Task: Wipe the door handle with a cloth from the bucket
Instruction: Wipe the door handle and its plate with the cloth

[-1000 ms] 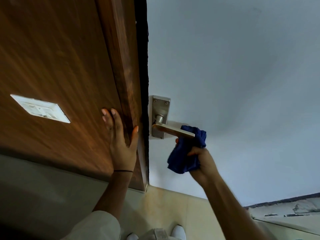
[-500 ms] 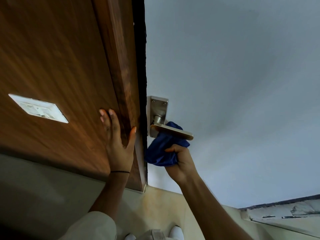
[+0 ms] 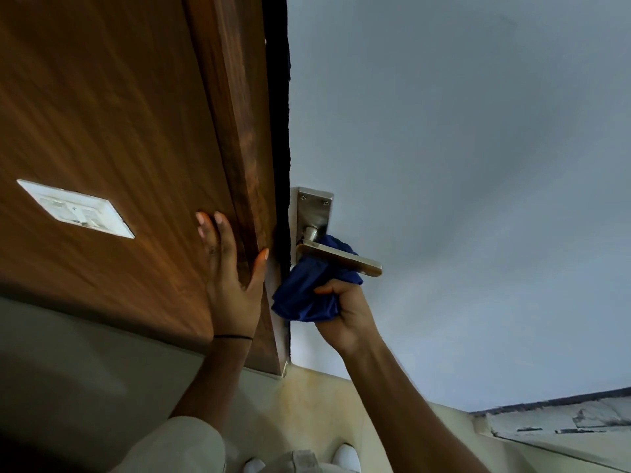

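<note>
Head view, nearest first: pale shoes (image 3: 345, 456) and a light sleeve (image 3: 177, 445) sit at the bottom edge, above a beige floor (image 3: 307, 404). The left hand (image 3: 232, 285) lies flat with fingers spread and released, palm on the wooden frame (image 3: 239, 148), thumb hooked round its edge beside the door gap. The right hand (image 3: 345, 315) is clenched round a bunched blue cloth (image 3: 307, 295), pressing it up against the underside of the handle (image 3: 338, 256), near the spindle and the lower part of the backplate (image 3: 314, 209). The lever's free end sticks out bare past the cloth. Farther off, a white switch plate (image 3: 76, 208) sits on the wood panel, and the grey door (image 3: 461, 165) fills the rest. No bucket is in view.

Risks, as I judge them: pushing upward could turn the lever and let the door swing; a loose cloth fold could snag on the spindle; the lever's top and tip could get missed.
</note>
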